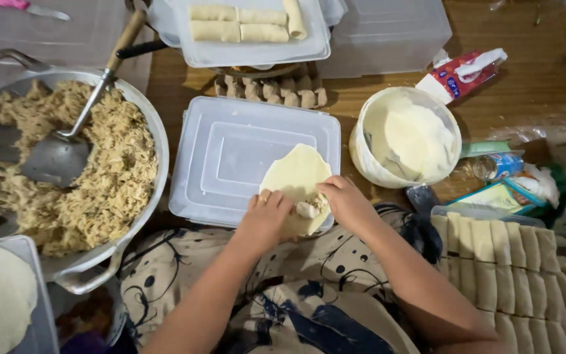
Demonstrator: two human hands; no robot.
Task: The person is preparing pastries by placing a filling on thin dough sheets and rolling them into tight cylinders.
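Observation:
A thin pale round wrapper (296,174) lies on the clear plastic lid (230,154) in front of me. A small heap of shredded filling (310,208) sits on its near edge. My left hand (266,219) presses on the wrapper's near left edge, fingers curled over it. The fingers of my right hand (347,202) pinch the near right edge beside the filling. Both hands fold the near edge over the filling.
A large metal pan (155,141) of shredded filling with a metal spatula (67,141) stands at the left. A white bowl (361,160) of batter is at the right. Rolled wraps fill a tray (512,262) at lower right and a container (257,52) at the back.

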